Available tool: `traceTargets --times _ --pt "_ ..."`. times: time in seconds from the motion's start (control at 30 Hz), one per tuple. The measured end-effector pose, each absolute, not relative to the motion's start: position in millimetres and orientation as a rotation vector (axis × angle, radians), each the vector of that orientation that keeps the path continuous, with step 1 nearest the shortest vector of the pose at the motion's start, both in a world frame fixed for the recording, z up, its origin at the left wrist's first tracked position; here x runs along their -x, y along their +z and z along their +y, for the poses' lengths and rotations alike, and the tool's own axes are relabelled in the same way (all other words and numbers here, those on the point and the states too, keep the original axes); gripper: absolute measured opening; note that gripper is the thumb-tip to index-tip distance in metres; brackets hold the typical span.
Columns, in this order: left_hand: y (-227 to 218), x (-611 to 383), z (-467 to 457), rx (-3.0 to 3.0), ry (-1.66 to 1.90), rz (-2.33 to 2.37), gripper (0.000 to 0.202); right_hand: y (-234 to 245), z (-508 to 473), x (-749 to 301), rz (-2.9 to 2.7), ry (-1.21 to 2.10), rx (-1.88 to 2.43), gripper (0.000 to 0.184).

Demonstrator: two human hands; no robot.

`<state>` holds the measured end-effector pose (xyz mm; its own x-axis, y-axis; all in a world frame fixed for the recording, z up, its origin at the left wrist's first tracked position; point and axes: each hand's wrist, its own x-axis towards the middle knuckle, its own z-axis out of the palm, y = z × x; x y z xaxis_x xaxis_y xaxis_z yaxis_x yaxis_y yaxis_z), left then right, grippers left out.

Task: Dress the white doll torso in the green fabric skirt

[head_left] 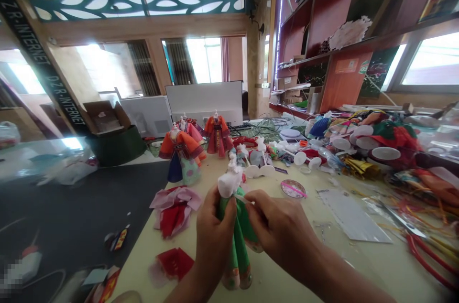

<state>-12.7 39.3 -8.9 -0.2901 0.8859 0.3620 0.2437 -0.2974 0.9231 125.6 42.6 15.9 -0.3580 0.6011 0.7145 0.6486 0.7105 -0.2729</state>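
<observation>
My left hand (212, 236) is wrapped round a small doll figure (236, 245) in a green dress with a white top, holding it upright over the pale table (358, 265). My right hand (278, 226) pinches at the figure's white upper part (229, 182), fingers pressed together near its shoulder. What the fingertips grip there is too small to make out.
Dressed figures in orange and red robes (181, 152) stand further back on the table. A pink and red cloth (174, 207) lies to the left, a tape roll (293, 189) to the right. White cups, fabric and red cords (426, 255) crowd the right side. Shelves rise behind.
</observation>
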Motion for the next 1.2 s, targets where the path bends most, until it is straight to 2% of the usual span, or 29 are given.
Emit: traceTargets --times 0.77,1.03,1.2 --pt "-15.7 7.0 38.6 -1.523 1.626 1.483 0.035 6.0 44.2 -112.0 -2.039 -0.104 0.969 0.019" --pt "-16.2 2.4 34.4 -1.498 1.672 1.401 0.028 10.8 46.2 -115.0 -2.019 0.082 1.016 0.018" --pt "-13.4 2.6 35.3 -1.464 1.681 1.375 0.032 13.7 45.9 -116.8 -2.047 0.112 1.044 0.021"
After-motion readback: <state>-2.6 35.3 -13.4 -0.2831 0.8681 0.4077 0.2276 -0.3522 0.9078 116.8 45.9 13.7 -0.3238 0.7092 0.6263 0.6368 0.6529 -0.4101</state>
